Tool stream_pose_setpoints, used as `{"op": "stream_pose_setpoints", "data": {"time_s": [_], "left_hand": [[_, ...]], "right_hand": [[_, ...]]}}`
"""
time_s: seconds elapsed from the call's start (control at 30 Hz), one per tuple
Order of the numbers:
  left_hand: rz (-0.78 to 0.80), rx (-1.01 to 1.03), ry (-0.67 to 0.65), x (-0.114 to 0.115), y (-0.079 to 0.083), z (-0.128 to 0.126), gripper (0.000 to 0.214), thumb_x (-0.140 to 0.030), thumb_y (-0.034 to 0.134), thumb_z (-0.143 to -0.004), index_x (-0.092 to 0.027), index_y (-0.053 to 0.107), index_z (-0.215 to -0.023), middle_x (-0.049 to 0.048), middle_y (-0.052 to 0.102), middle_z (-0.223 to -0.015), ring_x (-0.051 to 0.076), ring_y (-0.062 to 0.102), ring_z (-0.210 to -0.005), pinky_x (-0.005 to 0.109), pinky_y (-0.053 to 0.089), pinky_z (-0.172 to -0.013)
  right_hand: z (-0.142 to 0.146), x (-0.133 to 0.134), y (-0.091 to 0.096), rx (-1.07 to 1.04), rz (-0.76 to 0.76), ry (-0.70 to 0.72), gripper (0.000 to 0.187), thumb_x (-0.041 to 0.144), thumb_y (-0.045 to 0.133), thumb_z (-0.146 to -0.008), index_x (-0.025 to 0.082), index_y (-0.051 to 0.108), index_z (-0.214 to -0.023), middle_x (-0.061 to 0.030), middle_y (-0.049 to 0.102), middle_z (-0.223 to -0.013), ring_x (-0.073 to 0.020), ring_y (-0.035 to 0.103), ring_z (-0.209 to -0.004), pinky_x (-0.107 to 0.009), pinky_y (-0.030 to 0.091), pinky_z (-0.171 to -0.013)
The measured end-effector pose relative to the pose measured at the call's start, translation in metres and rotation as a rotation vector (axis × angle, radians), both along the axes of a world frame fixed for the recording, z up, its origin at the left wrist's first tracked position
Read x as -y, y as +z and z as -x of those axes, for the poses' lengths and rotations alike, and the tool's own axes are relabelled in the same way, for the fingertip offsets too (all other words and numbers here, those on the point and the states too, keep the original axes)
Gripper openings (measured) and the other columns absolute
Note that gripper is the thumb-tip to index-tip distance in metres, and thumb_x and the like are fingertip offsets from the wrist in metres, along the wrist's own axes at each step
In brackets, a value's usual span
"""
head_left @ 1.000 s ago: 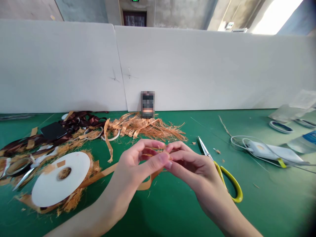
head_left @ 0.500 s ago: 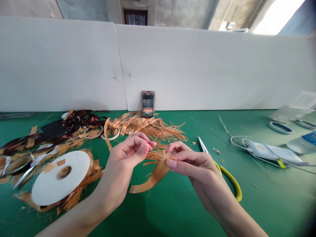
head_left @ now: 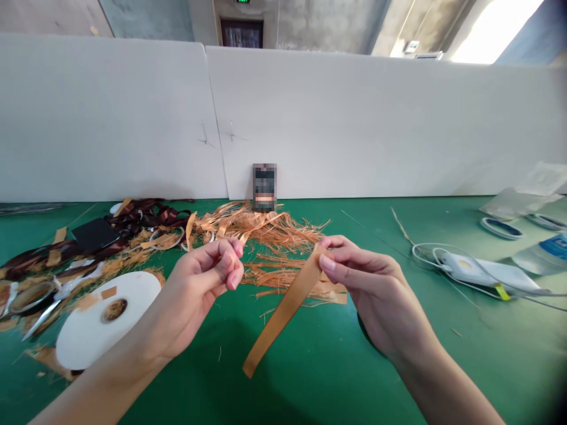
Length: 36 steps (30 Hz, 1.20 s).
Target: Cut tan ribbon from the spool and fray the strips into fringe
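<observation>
A strip of tan ribbon (head_left: 283, 307) hangs down to the left from my right hand (head_left: 381, 289), its upper end pinched between thumb and fingers. To the left, my left hand (head_left: 195, 289) has its fingertips pressed together, apart from the ribbon. Whether a fine thread is in that pinch, I cannot make out. Behind and between the hands lie frayed tan strips (head_left: 274, 274) on the green table. Farther back is a heap of loose tan fibres (head_left: 287, 230). My right hand and forearm cover the spot where yellow-handled scissors lay.
A white ribbon spool (head_left: 137, 301) lies at left, near metal scissors (head_left: 44, 321) and dark brown ribbon (head_left: 150, 215). A phone (head_left: 264, 188) leans on the white partition (head_left: 376, 124). At right are a white power strip (head_left: 487, 274) with cables and a bottle (head_left: 549, 254).
My hands have moved apart, the left one leftward and the right one slightly right and up. The ribbon now hangs longer and straighter from my right hand. The yellow-handled scissors have become hidden.
</observation>
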State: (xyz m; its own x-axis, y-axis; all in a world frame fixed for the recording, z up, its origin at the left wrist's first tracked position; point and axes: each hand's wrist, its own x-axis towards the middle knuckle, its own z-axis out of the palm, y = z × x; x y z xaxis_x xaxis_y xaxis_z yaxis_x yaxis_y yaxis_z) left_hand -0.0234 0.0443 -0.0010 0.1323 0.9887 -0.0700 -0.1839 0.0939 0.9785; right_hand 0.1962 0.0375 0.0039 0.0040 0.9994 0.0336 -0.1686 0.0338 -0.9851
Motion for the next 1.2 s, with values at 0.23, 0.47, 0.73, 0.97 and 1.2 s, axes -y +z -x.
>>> {"op": "stream_pose_setpoints", "data": {"time_s": [0.23,0.47,0.73,0.97,1.2], "left_hand": [[-0.313,-0.878,-0.136,-0.012,-0.049,0.031,0.027,-0.019,0.047,-0.081,-0.02,0.041,-0.054,0.0009,0.052,-0.077,0.013,0.049,-0.06,0.027,0.039,-0.059],[-0.121,-0.802,-0.244,-0.009,-0.067,0.059,0.017,-0.028,0.049,-0.082,-0.023,0.056,-0.068,-0.0036,0.052,-0.06,0.013,0.042,-0.047,0.026,0.035,-0.053],[-0.094,-0.439,-0.385,-0.001,-0.027,0.024,0.044,-0.05,0.049,-0.087,-0.023,0.058,-0.121,0.0033,0.064,-0.082,0.015,0.048,-0.061,0.027,0.04,-0.06],[-0.276,-0.57,-0.133,-0.02,-0.009,-0.023,0.037,-0.04,0.068,-0.077,-0.024,0.063,-0.11,-0.0003,0.058,-0.081,0.013,0.042,-0.059,0.027,0.034,-0.055],[-0.216,-0.206,0.012,-0.033,-0.026,-0.036,0.024,-0.035,0.057,-0.086,-0.021,0.068,-0.07,-0.0004,0.055,-0.063,0.014,0.046,-0.061,0.028,0.035,-0.058]], "right_hand": [[-0.015,-0.023,0.0,-0.053,-0.013,-0.214,0.008,0.026,0.079,-0.066,0.02,0.074,-0.064,0.0,0.061,-0.078,-0.0094,0.05,-0.07,-0.021,0.042,-0.063],[-0.022,-0.051,0.012,-0.392,-0.086,-0.154,0.024,0.018,0.052,-0.09,0.015,0.07,-0.074,-0.0051,0.069,-0.092,-0.0175,0.067,-0.093,-0.028,0.053,-0.086],[0.014,-0.054,0.013,-0.38,0.014,0.106,0.023,0.018,0.049,-0.094,0.013,0.067,-0.079,-0.0046,0.071,-0.079,-0.0124,0.07,-0.071,-0.022,0.055,-0.068],[0.037,-0.05,0.008,-0.394,0.066,0.251,0.019,0.021,0.05,-0.093,0.016,0.063,-0.08,-0.004,0.071,-0.082,-0.0121,0.067,-0.071,-0.026,0.053,-0.075],[0.033,-0.061,-0.002,-0.587,0.178,0.236,0.026,0.02,0.048,-0.095,0.013,0.068,-0.079,-0.0045,0.071,-0.076,-0.0102,0.066,-0.067,-0.02,0.053,-0.067]]}}
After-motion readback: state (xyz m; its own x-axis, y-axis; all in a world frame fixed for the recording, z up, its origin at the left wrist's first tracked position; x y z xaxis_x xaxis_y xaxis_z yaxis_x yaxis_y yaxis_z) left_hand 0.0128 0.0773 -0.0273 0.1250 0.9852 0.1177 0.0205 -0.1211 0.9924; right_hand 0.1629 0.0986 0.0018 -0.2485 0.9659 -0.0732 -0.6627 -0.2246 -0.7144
